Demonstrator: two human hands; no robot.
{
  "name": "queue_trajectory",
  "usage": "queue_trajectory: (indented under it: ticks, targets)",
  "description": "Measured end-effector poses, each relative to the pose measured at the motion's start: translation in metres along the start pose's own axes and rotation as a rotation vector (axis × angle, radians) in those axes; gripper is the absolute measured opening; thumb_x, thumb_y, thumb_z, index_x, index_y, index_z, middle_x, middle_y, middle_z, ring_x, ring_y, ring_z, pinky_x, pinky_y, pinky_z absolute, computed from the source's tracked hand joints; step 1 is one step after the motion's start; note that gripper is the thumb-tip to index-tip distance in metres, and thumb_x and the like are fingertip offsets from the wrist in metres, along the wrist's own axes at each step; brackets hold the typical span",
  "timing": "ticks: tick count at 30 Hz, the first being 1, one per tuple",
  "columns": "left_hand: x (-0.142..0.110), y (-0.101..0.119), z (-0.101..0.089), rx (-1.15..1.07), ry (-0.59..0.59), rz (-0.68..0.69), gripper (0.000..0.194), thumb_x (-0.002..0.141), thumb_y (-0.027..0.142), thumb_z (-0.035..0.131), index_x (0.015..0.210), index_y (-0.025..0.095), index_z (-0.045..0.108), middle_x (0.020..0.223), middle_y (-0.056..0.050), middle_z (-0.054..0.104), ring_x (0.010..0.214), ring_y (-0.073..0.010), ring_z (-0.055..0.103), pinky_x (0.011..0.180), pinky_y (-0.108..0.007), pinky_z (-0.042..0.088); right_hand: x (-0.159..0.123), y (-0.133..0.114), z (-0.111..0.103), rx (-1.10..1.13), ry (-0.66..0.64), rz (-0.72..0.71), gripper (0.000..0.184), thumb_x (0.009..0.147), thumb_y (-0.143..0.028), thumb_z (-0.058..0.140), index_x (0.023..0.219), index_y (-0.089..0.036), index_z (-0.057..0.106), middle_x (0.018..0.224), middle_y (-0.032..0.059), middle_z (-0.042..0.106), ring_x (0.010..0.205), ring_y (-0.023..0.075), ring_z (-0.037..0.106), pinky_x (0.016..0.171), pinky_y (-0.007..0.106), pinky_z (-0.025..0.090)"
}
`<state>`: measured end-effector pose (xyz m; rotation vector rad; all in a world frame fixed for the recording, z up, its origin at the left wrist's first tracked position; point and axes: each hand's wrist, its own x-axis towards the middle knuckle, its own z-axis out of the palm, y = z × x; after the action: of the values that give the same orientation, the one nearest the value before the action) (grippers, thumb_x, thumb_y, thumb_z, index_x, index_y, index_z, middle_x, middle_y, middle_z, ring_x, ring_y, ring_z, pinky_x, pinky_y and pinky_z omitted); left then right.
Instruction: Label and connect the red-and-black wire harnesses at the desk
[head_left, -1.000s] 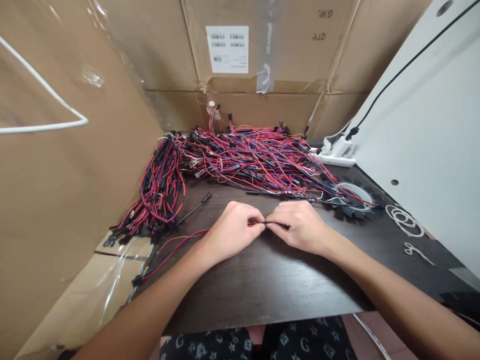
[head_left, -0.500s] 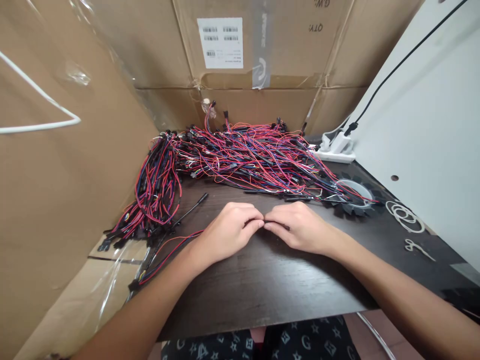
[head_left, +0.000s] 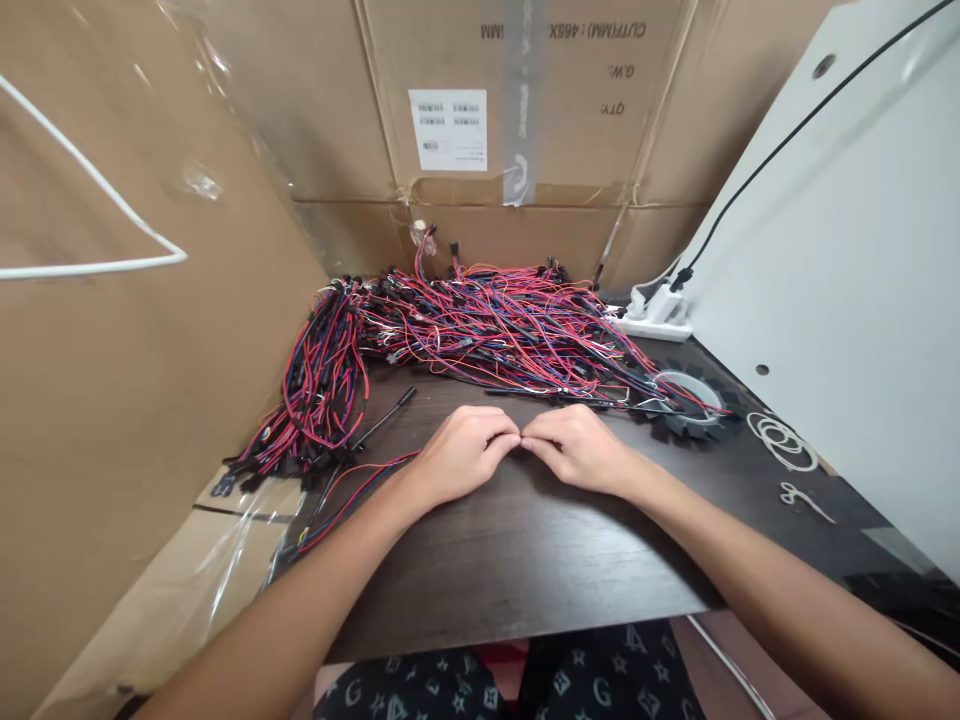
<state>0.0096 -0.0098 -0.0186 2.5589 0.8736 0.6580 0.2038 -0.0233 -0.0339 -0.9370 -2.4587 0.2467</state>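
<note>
Two bare hands meet in a pinch just in front of a heap of red, black and blue wires.

The left hand and right hand are curled and closed toward each other, with their fingertips touching at the middle; whatever they may pinch is hidden, so the grip's contents cannot be told. They rest over a dark wooden desk, nearer its front edge than the heap. Left of the heap lies a thick wire bundle, and a loose red-and-black lead runs beside the left wrist. Right of the heap sit a black toothed ring and a white power strip, with a white cord coil farther right. Nothing stands between the hands and the heap.
</note>
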Motion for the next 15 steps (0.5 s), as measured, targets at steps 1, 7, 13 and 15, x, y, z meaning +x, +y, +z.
queue_trajectory:
  ticks: [1, 7, 13, 15]
  targets:
    - [0.000, -0.001, -0.001, 0.022, -0.009, -0.021, 0.019, 0.089, 0.016, 0.049, 0.080, 0.015, 0.067, 0.072, -0.003, 0.065, 0.067, -0.0134, 0.058, 0.065, -0.025, 0.043, 0.001, 0.001, 0.001, -0.009, 0.002, 0.016, 0.023, 0.090, -0.018, 0.049, 0.075, -0.014, 0.066, 0.072, 0.0052, 0.067, 0.064, 0.0124, 0.058, 0.062, 0.024, 0.037]
    - [-0.005, 0.000, -0.009, 0.234, -0.103, -0.035, 0.021, 0.092, 0.022, 0.047, 0.096, 0.017, 0.067, 0.088, -0.005, 0.068, 0.080, -0.0168, 0.062, 0.072, -0.027, 0.046, 0.001, 0.000, -0.002, -0.020, 0.107, -0.001, 0.018, 0.089, -0.017, 0.050, 0.092, -0.013, 0.068, 0.081, 0.0073, 0.069, 0.073, 0.0154, 0.062, 0.070, 0.027, 0.046]
    - [-0.003, -0.003, -0.030, 0.305, 0.051, -0.021, 0.021, 0.091, 0.024, 0.050, 0.102, 0.015, 0.066, 0.098, -0.007, 0.069, 0.092, -0.0208, 0.063, 0.082, -0.035, 0.050, 0.001, -0.001, -0.012, 0.016, 0.396, -0.036, 0.019, 0.089, -0.013, 0.047, 0.091, -0.013, 0.066, 0.088, 0.0088, 0.070, 0.081, 0.0158, 0.065, 0.076, 0.029, 0.052]
    - [-0.007, 0.003, -0.039, 0.232, 0.262, -0.051, 0.021, 0.091, 0.022, 0.050, 0.102, 0.014, 0.066, 0.100, -0.008, 0.069, 0.094, -0.0196, 0.063, 0.087, -0.036, 0.050, 0.002, -0.001, -0.015, 0.005, 0.471, -0.024, 0.018, 0.088, -0.012, 0.048, 0.089, -0.014, 0.066, 0.086, 0.0085, 0.070, 0.079, 0.0158, 0.065, 0.074, 0.029, 0.052]
